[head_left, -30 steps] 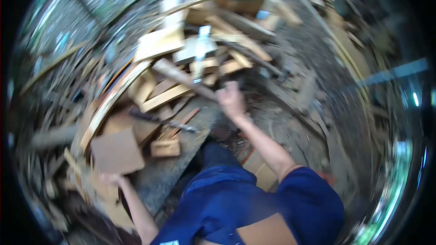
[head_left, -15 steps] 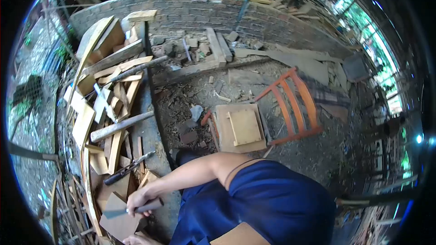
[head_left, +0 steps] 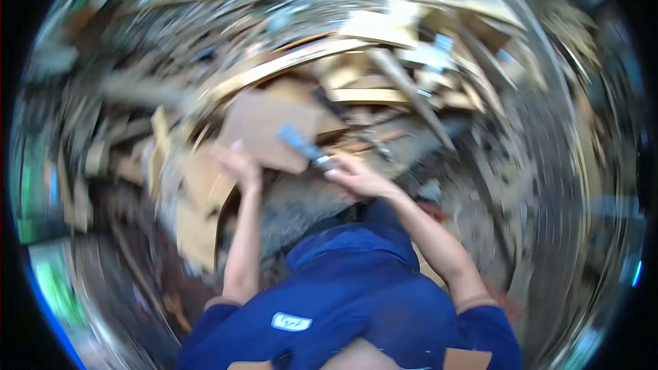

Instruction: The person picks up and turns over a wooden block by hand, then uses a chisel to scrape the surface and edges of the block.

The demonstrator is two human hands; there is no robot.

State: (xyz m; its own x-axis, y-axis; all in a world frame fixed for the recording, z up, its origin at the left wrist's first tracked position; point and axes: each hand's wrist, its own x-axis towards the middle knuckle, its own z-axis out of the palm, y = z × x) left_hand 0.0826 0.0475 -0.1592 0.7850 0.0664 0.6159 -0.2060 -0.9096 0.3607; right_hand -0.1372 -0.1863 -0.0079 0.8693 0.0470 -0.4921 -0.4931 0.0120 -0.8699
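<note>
The right hand (head_left: 360, 178) largely hides the handle of the tool (head_left: 297, 140). Wood scraps (head_left: 377, 29) are blurred, the label (head_left: 292, 321) unreadable.

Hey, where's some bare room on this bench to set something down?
The grey bench top looks bare on the body side of the brown board, between the left forearm and right hand; blur may hide scraps. Beyond the board, the wood pile is crowded.
</note>
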